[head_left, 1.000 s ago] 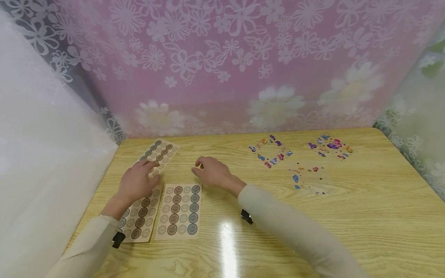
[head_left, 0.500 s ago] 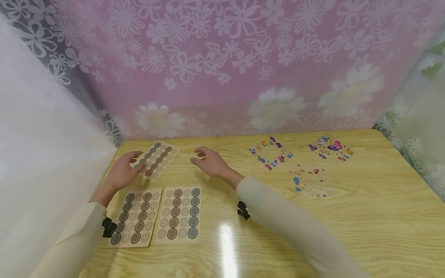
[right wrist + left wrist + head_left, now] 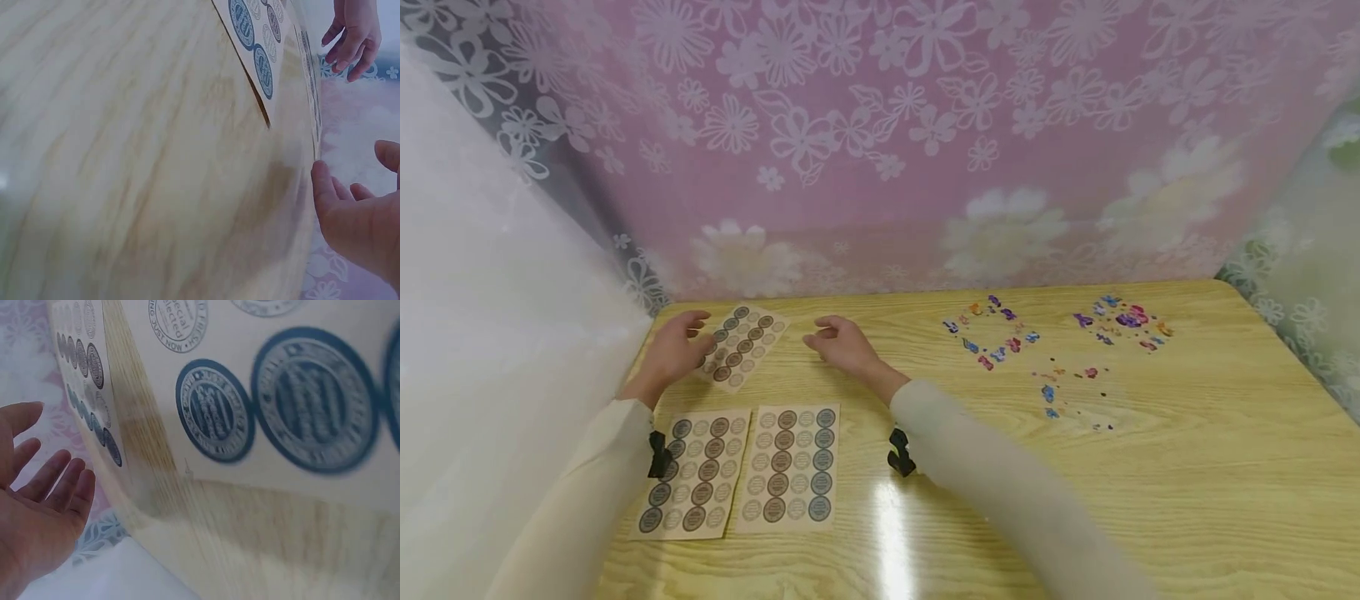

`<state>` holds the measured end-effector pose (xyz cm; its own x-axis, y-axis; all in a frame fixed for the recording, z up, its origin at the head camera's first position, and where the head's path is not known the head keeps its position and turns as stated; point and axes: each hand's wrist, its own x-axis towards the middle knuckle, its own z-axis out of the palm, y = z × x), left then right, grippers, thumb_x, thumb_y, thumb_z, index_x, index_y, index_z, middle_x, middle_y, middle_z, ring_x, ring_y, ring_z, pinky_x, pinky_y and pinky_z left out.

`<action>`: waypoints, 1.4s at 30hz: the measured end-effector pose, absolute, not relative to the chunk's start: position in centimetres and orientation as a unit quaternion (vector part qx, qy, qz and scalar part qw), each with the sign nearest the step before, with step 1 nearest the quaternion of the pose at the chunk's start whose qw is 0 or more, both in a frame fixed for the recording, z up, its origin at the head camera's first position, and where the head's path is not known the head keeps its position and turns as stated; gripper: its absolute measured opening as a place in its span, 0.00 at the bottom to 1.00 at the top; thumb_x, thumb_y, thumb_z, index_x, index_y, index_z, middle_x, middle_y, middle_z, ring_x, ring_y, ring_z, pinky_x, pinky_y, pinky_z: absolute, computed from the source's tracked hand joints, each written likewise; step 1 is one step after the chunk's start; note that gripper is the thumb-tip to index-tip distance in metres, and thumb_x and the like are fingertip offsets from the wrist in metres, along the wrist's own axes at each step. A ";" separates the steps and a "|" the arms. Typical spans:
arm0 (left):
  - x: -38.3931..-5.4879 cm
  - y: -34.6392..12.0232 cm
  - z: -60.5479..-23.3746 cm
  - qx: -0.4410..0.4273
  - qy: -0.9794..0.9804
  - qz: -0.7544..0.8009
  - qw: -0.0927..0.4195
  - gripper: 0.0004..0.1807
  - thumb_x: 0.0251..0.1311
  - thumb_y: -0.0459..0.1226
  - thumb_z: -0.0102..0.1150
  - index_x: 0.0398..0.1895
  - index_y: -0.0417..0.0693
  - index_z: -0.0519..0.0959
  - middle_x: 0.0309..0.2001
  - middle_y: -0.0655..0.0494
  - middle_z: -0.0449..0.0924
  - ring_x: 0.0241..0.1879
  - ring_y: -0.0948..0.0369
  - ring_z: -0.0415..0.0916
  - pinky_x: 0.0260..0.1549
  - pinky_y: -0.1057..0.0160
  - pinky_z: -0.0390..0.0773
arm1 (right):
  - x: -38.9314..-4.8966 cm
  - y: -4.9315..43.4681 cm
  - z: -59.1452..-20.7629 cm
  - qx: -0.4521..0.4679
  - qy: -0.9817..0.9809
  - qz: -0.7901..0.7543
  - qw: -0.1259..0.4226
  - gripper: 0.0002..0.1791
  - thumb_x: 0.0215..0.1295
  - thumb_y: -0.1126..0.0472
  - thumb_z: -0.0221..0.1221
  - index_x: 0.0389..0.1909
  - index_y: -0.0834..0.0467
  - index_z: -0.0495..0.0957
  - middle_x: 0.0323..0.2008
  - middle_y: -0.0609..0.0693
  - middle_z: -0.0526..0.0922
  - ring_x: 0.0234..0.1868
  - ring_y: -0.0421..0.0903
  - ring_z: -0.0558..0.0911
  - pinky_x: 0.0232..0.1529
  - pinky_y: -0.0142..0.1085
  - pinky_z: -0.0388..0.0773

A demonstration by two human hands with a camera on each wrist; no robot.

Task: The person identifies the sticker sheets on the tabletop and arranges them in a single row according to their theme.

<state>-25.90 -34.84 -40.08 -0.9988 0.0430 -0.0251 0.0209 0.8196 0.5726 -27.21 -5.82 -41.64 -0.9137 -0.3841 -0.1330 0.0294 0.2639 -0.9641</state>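
Three sheets of round stickers, printed in blue-grey, brown and pale circles, lie on the wooden table. My left hand [image 3: 673, 350] hovers at the left edge of the far, slanted sticker sheet [image 3: 747, 346], fingers loosely bent and holding nothing. In the left wrist view its fingers [image 3: 59, 481] are spread apart. Right of that sheet is my right hand [image 3: 846, 343], raised over the table with relaxed fingers and nothing between them. Nearer the front lie the left sticker sheet [image 3: 692, 475], partly under my left wrist, and the middle sticker sheet [image 3: 788, 468], side by side.
On the right of the table [image 3: 1000, 492] lie a ring of small colourful stickers [image 3: 985, 361], a round cluster [image 3: 1127, 321] and a sparser group [image 3: 1048, 393]. A pink floral curtain [image 3: 880, 150] hangs behind the table, with a white sheet [image 3: 497, 292] at left.
My left hand has moved away from over the front left sheet to the far sheet's left side. The far sheet is now more fully visible. My right hand has shifted slightly up and left.
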 end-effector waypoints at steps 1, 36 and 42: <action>-26.2 -34.8 -40.3 0.015 0.954 0.300 0.019 0.30 0.69 0.39 0.50 0.69 0.32 0.59 0.62 0.28 0.61 0.61 0.35 0.60 0.54 0.38 0.65 | -27.3 -6.0 -41.8 -0.109 0.771 -0.603 0.175 0.30 0.69 0.53 0.57 0.67 0.61 0.65 0.54 0.57 0.76 0.47 0.53 0.80 0.45 0.42 0.78; -32.0 -31.3 -40.9 0.026 0.952 0.281 0.115 0.35 0.67 0.41 0.55 0.69 0.31 0.57 0.54 0.27 0.70 0.47 0.40 0.74 0.45 0.44 0.73 | -29.4 -9.4 -42.7 -0.081 0.845 -0.514 0.126 0.30 0.68 0.55 0.58 0.66 0.64 0.65 0.49 0.52 0.79 0.51 0.46 0.78 0.53 0.39 0.74; -31.8 -31.3 -41.0 0.006 0.945 0.301 0.131 0.32 0.66 0.43 0.57 0.67 0.34 0.60 0.54 0.29 0.69 0.44 0.42 0.73 0.42 0.46 0.73 | -29.8 -9.9 -43.0 -0.096 0.876 -0.460 0.113 0.25 0.66 0.53 0.60 0.54 0.68 0.72 0.32 0.50 0.72 0.29 0.43 0.69 0.36 0.34 0.69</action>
